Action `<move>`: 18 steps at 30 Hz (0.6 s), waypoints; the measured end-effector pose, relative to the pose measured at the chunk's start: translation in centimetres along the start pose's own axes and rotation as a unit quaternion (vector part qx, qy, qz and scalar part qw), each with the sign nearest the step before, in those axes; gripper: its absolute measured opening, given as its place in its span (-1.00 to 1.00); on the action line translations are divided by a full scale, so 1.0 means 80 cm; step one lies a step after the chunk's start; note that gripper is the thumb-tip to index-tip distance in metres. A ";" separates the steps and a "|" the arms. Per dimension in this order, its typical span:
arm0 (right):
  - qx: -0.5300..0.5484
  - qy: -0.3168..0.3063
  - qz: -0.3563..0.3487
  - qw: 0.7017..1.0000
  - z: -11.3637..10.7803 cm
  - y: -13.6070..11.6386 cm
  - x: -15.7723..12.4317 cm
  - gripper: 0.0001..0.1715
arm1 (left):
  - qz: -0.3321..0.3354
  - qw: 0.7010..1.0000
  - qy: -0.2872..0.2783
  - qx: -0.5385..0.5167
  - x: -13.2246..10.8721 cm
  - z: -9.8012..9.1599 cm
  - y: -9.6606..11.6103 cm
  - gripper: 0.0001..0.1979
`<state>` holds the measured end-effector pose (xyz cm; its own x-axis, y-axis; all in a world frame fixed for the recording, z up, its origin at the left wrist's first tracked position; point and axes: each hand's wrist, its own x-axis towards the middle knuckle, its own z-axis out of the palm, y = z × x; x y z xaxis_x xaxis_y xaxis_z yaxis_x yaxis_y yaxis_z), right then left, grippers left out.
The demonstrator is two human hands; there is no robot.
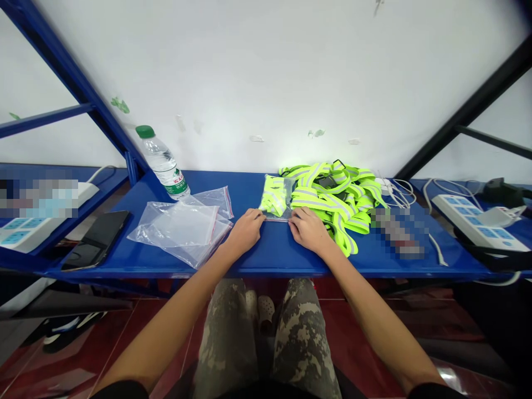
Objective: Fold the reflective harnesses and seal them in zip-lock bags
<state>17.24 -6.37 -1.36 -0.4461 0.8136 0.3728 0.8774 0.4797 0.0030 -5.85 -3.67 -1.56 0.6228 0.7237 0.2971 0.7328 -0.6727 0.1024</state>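
Nearest the camera, grey-and-tan camouflage trousers sit below two bare forearms that reach out over the front edge of a blue painted steel shelf. Near the middle of the shelf, a clear plastic zip bag lies flat, with a folded neon-yellow reflective vest bunched in its left part. The left hand and the right hand lie palm down at the bag's lower edge, one toward each end, fingers close together and pressed on the plastic. That pressure seems to stop the bag sliding on the smooth paint. Whether either thumb pinches the edge is hidden.

Just beside the right hand, a tangled heap of neon-yellow reflective vests with silver stripes sits within easy reach. Left of the left hand, a loose stack of clear plastic bags with red-edged seals lies equally close, apparently kept handy. Behind that stack, a water bottle with a green cap stands upright by the wall. Farther out lie a black smartphone, white power strips and white cables.
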 end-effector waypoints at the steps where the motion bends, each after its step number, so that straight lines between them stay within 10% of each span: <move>1: 0.001 -0.001 0.003 1.000 0.000 -0.002 0.000 -0.66 | -0.005 1.000 -0.001 0.002 -0.001 -0.001 0.002 -0.64; 18: 0.059 0.028 -0.027 0.998 0.008 -0.027 -0.001 -0.62 | -0.013 0.995 -0.032 0.091 -0.003 -0.008 0.021 -0.62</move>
<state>15.31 -7.25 -2.02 -0.4790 0.7674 0.4262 0.8239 0.5605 -0.0834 -4.92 -5.07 -0.88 0.6151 0.7526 0.2351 0.7825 -0.6191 -0.0655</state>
